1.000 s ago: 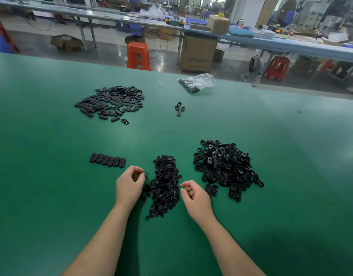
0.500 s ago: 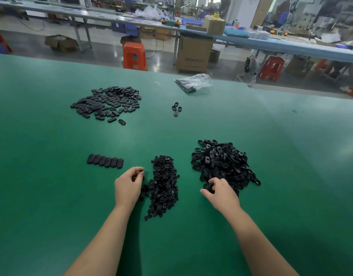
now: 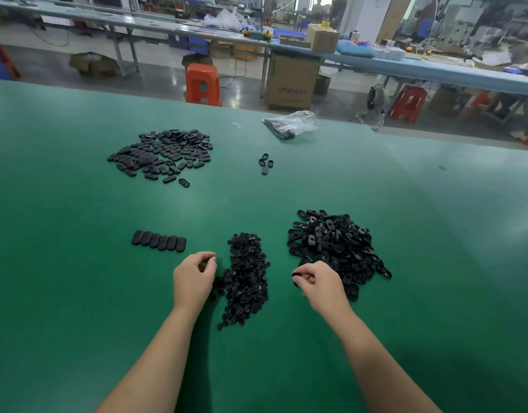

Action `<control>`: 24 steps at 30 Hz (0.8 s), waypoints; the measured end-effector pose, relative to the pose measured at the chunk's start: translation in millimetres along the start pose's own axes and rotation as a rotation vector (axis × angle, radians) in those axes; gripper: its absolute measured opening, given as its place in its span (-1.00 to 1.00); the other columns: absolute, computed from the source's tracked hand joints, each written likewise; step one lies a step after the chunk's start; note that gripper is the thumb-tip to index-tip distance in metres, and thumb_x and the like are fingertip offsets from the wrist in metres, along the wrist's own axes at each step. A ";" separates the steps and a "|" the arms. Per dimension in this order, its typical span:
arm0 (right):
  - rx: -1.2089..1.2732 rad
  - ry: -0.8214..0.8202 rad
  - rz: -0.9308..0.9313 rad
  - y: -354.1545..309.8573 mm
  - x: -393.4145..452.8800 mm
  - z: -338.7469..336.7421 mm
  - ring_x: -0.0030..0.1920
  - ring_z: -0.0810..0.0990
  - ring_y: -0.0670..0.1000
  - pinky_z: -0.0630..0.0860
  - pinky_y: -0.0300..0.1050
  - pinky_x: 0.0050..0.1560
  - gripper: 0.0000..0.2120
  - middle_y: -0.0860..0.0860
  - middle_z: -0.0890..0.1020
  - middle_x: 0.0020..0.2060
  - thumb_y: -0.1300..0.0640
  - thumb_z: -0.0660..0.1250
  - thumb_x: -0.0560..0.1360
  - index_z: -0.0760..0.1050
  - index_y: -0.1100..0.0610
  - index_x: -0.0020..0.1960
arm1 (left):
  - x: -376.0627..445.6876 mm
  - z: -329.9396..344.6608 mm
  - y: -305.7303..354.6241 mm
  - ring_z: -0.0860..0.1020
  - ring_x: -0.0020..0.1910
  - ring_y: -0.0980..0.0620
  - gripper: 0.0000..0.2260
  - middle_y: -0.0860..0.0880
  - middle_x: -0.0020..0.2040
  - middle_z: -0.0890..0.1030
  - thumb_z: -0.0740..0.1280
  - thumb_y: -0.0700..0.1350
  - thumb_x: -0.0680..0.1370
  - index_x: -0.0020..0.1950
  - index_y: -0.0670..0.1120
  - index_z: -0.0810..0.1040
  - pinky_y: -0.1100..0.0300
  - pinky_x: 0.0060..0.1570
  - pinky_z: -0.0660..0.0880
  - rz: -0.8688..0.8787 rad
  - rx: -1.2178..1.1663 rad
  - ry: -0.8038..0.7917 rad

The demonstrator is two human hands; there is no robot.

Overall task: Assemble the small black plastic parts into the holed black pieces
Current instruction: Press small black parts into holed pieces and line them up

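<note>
Black moulded plastic, light and stiff by the look. In the head view, right of centre, the right hand [image 3: 321, 283] pinches one holed piece [image 3: 295, 275] by its rim beside the holed pile [image 3: 335, 242]. The left hand [image 3: 194, 280] curls its fingertips, perhaps on a small part, beside the small-parts heap [image 3: 246, 275] on the green counter [image 3: 78, 278].

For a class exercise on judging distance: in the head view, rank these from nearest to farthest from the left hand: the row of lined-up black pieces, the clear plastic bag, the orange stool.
From the left hand:
1. Row of lined-up black pieces, just up-left of it on the green table.
2. Clear plastic bag, near the table's far edge, to the right.
3. Orange stool, on the floor beyond the table.
</note>
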State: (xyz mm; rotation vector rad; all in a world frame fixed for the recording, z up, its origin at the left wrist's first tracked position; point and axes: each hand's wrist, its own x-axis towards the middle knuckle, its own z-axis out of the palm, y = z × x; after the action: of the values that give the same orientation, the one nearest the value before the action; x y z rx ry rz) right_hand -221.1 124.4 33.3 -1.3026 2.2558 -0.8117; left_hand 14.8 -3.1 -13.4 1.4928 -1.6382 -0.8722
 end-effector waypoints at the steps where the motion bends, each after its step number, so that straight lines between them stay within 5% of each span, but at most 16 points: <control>1: 0.121 0.029 -0.005 -2.4 -1.8 2.0 -0.25 0.58 -0.06 0.64 -0.09 -0.06 -0.94 0.02 0.58 -0.18 0.16 0.43 0.57 0.67 0.04 0.00 | 0.2 -0.1 -0.3 0.53 -0.33 0.19 -0.88 0.11 -0.21 0.64 0.37 -0.15 0.57 0.01 0.01 0.69 0.32 -0.35 0.39 0.005 -0.001 -0.004; 5: 0.503 0.104 0.063 -8.7 -10.4 16.6 -0.42 0.57 -0.10 0.56 -0.22 -0.37 -0.83 -0.03 0.55 -0.39 0.22 0.40 0.58 0.65 -0.04 -0.07 | 1.4 -1.2 1.6 0.58 -0.26 0.25 -0.83 0.15 -0.15 0.66 0.39 -0.16 0.58 0.11 0.06 0.66 0.35 -0.25 0.48 -0.018 -0.041 -0.032; 10: 0.557 0.073 0.104 -11.1 -21.7 43.0 -0.28 0.60 -0.10 0.58 -0.21 -0.33 -0.75 0.00 0.68 -0.14 0.27 0.31 0.60 0.59 -0.09 0.04 | 5.6 -2.6 1.6 0.60 -0.15 0.28 -0.89 0.19 -0.15 0.67 0.43 -0.13 0.57 0.07 0.01 0.69 0.44 -0.20 0.43 -0.045 -0.063 -0.067; 16: 0.519 0.137 0.081 -8.2 -27.3 57.9 -0.15 0.71 -0.08 0.67 -0.09 -0.24 -0.75 -0.05 0.70 -0.19 0.26 0.30 0.63 0.53 -0.11 0.04 | 8.4 -4.8 0.2 0.54 -0.51 0.14 -0.81 0.15 -0.24 0.70 0.38 -0.18 0.58 -0.10 0.12 0.64 0.21 -0.52 0.51 -0.105 -0.148 -0.074; 20: 0.541 0.166 0.086 -6.1 -28.3 59.9 -0.12 0.71 -0.09 0.68 -0.06 -0.15 -0.69 -0.06 0.67 -0.12 0.28 0.28 0.64 0.42 -0.12 0.20 | 8.6 -6.2 0.8 0.51 -0.51 0.14 -0.78 0.14 -0.20 0.71 0.35 -0.22 0.58 -0.06 0.12 0.64 0.19 -0.50 0.52 -0.124 -0.171 -0.089; 24: 0.566 0.159 0.091 -2.9 -27.5 60.9 -0.08 0.71 -0.15 0.67 -0.16 -0.07 -0.76 -0.08 0.69 -0.06 0.28 0.28 0.64 0.52 0.06 0.25 | 8.4 -7.9 2.4 0.49 -0.53 0.14 -0.79 0.14 -0.21 0.71 0.35 -0.22 0.58 -0.03 0.10 0.67 0.20 -0.52 0.50 -0.145 -0.192 -0.095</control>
State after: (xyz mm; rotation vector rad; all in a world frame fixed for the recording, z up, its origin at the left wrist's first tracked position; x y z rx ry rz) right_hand -169.3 130.4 -8.6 -0.8884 1.9597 -1.4278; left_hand 20.0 -11.3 -6.7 1.4678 -1.4803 -1.1625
